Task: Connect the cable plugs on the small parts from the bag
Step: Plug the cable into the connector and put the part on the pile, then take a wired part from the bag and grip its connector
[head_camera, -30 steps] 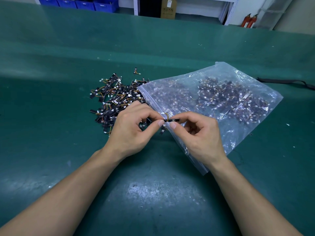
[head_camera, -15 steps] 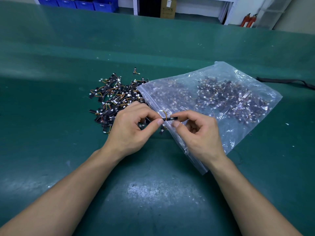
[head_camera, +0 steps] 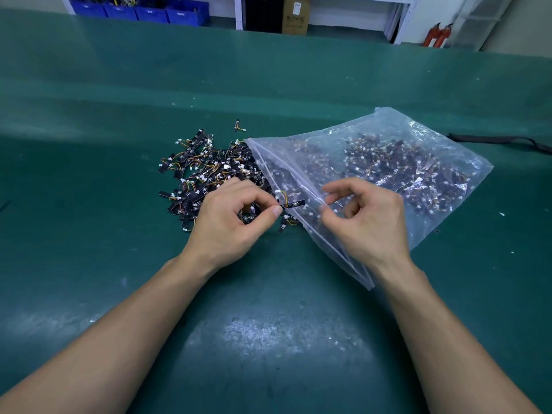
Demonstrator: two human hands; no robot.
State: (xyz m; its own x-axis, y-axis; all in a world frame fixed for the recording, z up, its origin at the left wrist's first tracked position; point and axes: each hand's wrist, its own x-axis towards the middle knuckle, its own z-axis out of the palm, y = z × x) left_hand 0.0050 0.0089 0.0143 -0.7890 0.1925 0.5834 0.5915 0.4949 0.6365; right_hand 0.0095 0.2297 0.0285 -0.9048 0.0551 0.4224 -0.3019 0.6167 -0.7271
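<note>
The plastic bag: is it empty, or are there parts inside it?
Not empty. Through the clear bag many small dark parts with wires are visible, most of them in its far half.

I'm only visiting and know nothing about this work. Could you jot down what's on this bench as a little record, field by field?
Setting: green table, blue bins behind
Bag: clear plastic, lying flat, many parts inside
Loose pile: parts on the table, left of the bag's mouth
Left hand: pinches one small black part with a looped cable
Right hand: fingers loosely curled, holding nothing, over the bag
Plug: too small to tell if connected
</note>
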